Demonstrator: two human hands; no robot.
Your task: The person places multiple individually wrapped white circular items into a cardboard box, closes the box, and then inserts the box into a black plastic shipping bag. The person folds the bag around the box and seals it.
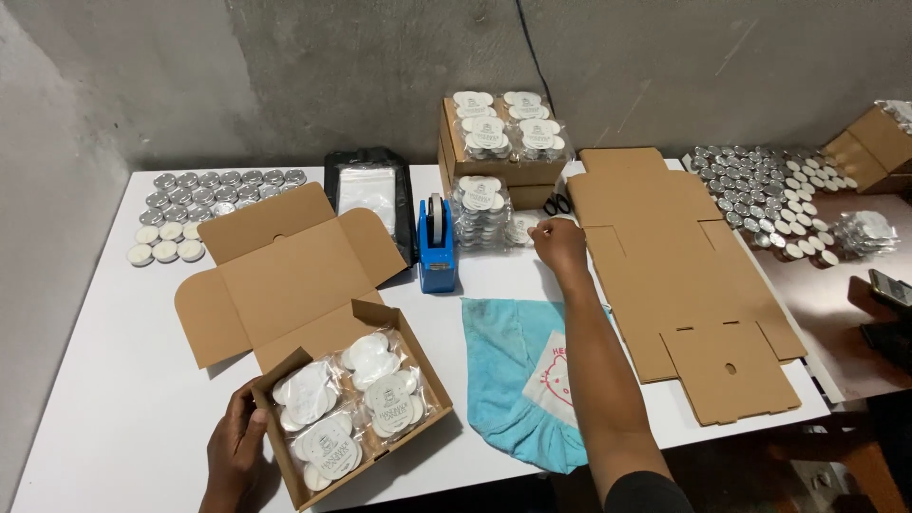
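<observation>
The left hand (236,456) gripped the open cardboard box (353,404) of tealight packs, steadying it; beyond the box, the right hand (559,243) pinched a tealight pack (522,229) beside the blue tape dispenser (435,246).

Left hand (236,454) curled near body, right hand (559,244) stretched forward, fingers bent

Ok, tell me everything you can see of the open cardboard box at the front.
The open cardboard box is plain brown corrugated card, its lid and side flaps folded back flat on the white table. It sits angled at the front edge, holding clear-wrapped packs of white tealights. The left hand grips its near-left corner.
</observation>
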